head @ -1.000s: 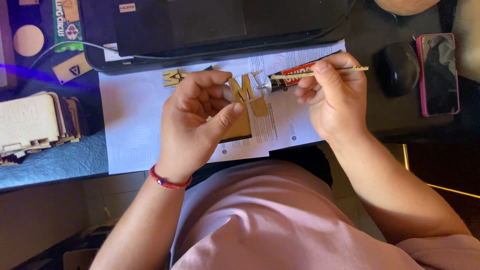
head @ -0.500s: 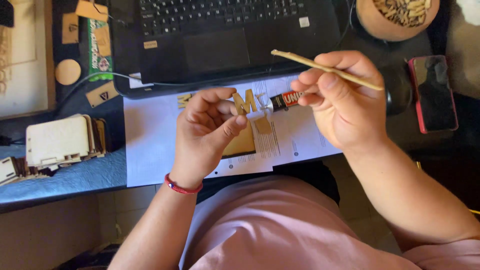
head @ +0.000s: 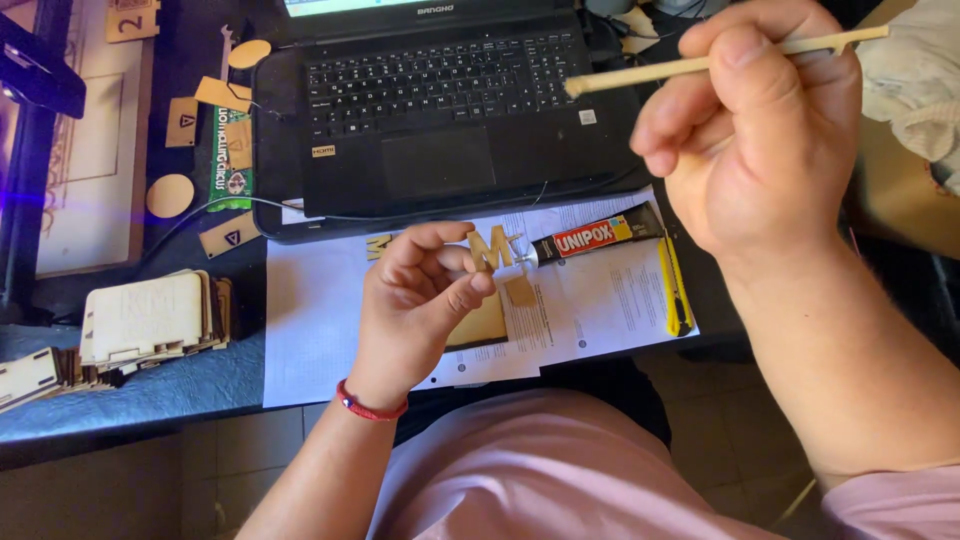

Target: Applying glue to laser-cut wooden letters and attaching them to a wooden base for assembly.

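My left hand (head: pixel 420 300) pinches a small wooden letter-shaped cutout (head: pixel 490 247) above a white sheet of paper (head: pixel 320 300). My right hand (head: pixel 760 130) is raised over the laptop's right side and grips a thin wooden stick (head: pixel 640 72) that points left. A glue tube (head: pixel 595 238), black, red and yellow, lies on the paper just right of the cutout, its nozzle toward the piece. Flat wooden pieces (head: pixel 485 322) lie on the paper under my left hand.
A black laptop (head: pixel 430 110) sits behind the paper. A yellow utility knife (head: pixel 675 285) lies on the paper's right side. Stacked wooden boxes (head: pixel 150 320) and loose wooden discs and tags (head: pixel 170 195) fill the left. A crumpled cloth (head: pixel 915 85) is at the far right.
My right hand has lifted up and away from the glue tube with the stick; the tube now lies on the paper. The left hand still holds the cutout. The view has shifted.
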